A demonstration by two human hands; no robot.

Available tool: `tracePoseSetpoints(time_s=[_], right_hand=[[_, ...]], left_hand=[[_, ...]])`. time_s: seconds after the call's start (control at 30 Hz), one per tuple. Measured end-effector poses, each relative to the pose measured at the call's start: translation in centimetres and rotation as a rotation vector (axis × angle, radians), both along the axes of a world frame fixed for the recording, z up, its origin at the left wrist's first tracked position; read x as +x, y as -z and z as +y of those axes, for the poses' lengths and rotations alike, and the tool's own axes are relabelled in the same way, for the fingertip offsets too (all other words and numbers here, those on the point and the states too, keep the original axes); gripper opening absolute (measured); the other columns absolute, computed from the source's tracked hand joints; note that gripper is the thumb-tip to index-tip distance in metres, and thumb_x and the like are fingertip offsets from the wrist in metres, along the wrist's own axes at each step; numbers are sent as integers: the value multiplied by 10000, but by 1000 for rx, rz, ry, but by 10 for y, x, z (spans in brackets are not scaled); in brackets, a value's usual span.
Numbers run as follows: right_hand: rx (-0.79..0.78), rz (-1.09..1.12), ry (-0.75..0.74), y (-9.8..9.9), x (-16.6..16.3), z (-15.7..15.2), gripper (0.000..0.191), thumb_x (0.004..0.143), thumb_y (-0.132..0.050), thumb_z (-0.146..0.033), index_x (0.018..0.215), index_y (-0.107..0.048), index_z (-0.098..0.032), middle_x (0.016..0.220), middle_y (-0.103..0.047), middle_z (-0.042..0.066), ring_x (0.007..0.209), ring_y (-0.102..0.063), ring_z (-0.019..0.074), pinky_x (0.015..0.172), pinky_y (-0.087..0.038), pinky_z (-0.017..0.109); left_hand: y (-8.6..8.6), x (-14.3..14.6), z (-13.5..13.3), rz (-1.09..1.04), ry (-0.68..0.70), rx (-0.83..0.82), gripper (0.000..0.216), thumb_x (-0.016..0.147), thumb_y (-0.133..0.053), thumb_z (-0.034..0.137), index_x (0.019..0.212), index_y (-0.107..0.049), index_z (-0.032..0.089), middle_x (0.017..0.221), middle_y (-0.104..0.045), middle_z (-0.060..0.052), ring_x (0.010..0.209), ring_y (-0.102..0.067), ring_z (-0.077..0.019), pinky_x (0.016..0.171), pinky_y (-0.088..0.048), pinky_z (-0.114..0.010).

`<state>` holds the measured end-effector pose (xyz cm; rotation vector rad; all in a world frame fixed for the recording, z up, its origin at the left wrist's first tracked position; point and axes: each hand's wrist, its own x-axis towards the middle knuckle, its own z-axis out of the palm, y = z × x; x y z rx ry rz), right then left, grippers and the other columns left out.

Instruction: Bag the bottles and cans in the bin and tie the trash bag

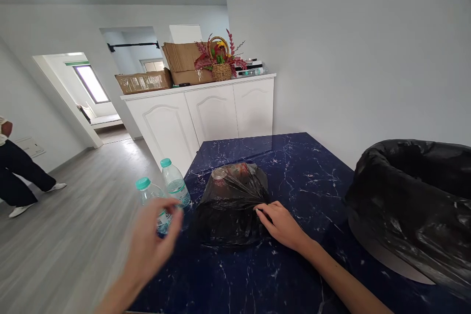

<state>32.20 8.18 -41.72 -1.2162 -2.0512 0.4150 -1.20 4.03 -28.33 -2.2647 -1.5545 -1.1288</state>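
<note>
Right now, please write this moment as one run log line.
left hand: open, blurred, beside two water bottles | right hand: fingertips on black bag | black bag: on blue marble table | lined bin: right

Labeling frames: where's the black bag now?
Head view, centre: black bag on the blue table, right hand at its right edge, water bottles to its left.

One view is taken from head height, faced forward and slightly down. The left hand [150,240] and right hand [281,225] are seen nearest, low over the blue marble surface [305,167]; the white cabinet [213,113] is seen far, upper centre.
</note>
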Motion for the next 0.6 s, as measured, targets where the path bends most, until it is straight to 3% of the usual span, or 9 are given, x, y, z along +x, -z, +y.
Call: tracePoseSetpoints(time_s=[0.1,0.17,0.27,0.37,0.5,0.6], right_hand=[[40,-22,-20,4,-1,2,366,1136,-370,-321,1233,-719,-273,1108,-810,60,986,-745,237,982,-492,441],[62,-48,-23,6,0,3,379,1134,-363,-312,1269,-715,-266,1147,-808,78,1024,-742,244,990,-482,447],[85,-94,6,7,1,5,395,1131,-347,-296,1320,-689,-246,1034,-811,82,946,-739,243,959,-474,445],[97,-130,67,10,2,6,412,1133,-324,-285,1379,-645,-204,847,-774,59,790,-711,232,922,-464,436],[109,-154,158,14,2,9,427,1123,-317,-256,1442,-582,-157,647,-667,-1,605,-638,209,888,-452,422],[126,-138,215,14,2,10,459,1104,-326,-227,1529,-483,-152,601,-630,-34,568,-628,203,915,-448,429]], left_hand=[[35,51,-9,61,440,-486,298,1065,-515,381,1334,-620,309,1320,-684,-93,1223,-656,-265,1075,-549,-405],[59,77,-2,41,528,-647,339,1103,-443,383,1402,-592,326,1428,-659,-83,1323,-630,-238,1154,-510,-399],[87,94,23,35,393,-610,349,1096,-417,372,1363,-622,283,1406,-678,-98,1348,-624,-236,1175,-492,-411],[100,89,49,40,171,-518,350,1044,-414,308,1278,-650,197,1305,-702,-168,1349,-609,-328,1177,-451,-541],[94,74,71,37,1,-489,343,1011,-404,321,1083,-690,145,1044,-750,-194,1115,-716,-377,1021,-533,-537],[77,70,80,35,-28,-446,363,1011,-394,346,1057,-709,171,961,-768,-152,1084,-730,-357,1026,-529,-500]])
